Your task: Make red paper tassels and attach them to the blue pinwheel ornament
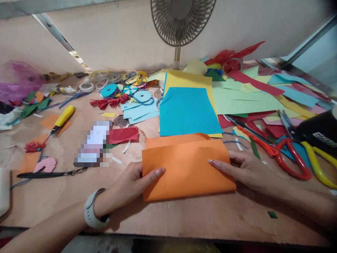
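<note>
A sheet of orange paper (184, 172), folded over with its fold toward me, is held above the table near the front. My left hand (137, 179) grips its left side, thumb on the front face and fingers hidden behind. At the right side my right hand (240, 168) holds it the same way, thumb on top and fingers behind the edge. Just beyond the orange paper lies a blue sheet (189, 112) on top of yellow sheets (189, 78).
Scissors with red handles (292, 161), yellow-handled scissors (319, 168) and a red cutter (252, 135) lie right. Left are a phone (94, 142) and a yellow cutter (63, 117). Paper scraps and tape rolls crowd the back, before a fan (183, 21).
</note>
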Available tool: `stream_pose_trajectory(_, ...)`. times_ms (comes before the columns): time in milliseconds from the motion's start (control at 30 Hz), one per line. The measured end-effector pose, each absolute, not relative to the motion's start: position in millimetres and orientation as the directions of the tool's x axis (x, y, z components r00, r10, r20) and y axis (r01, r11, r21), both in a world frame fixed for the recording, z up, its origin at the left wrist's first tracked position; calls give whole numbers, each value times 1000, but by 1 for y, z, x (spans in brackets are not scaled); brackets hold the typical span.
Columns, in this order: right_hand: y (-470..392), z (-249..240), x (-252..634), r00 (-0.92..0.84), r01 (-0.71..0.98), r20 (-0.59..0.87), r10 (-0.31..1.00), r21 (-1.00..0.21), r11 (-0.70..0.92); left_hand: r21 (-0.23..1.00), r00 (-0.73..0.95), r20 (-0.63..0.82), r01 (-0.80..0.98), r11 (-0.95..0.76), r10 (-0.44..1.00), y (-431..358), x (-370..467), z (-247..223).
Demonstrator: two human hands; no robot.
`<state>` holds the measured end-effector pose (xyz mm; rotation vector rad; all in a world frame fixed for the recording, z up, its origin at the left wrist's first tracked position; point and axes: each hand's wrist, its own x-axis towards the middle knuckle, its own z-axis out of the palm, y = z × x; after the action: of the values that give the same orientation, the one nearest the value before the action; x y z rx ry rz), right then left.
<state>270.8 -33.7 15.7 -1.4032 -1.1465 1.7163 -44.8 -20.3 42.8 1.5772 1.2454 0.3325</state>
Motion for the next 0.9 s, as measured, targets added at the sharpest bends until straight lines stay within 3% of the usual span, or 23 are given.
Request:
stream_pose_trajectory(167,-22,8,266,-55,117,-246,968,-964,-238,896,308,-248,434,96,918,-18,-45,45)
stream_pose_trajectory(267,-17,2,270,-25,315,-104,994,-945,-91,821,311,-130,566,-74,941,-19,-50,37)
stream_pose_trajectory(367,-15,-7,276,-130,658,117,985,-733,174,605,438,-28,723,-334,899,-19,-54,32)
stream_pose_trajectory(467,-14,-14,279,-256,790,227,940,-511,339,477,528,24,740,-474,849,-19,-54,30)
stream_pose_trajectory(633,-13,-13,277,-228,805,261,938,-492,333,345,587,96,738,-580,804,-19,-54,31)
stream_pose_trajectory(767,-16,-4,275,-369,693,295,881,-544,473,248,620,97,742,-622,778,-20,-56,31)
stream_pose_trajectory(900,-18,3,277,-478,630,390,787,-472,617,198,643,90,737,-647,760,-20,-58,30)
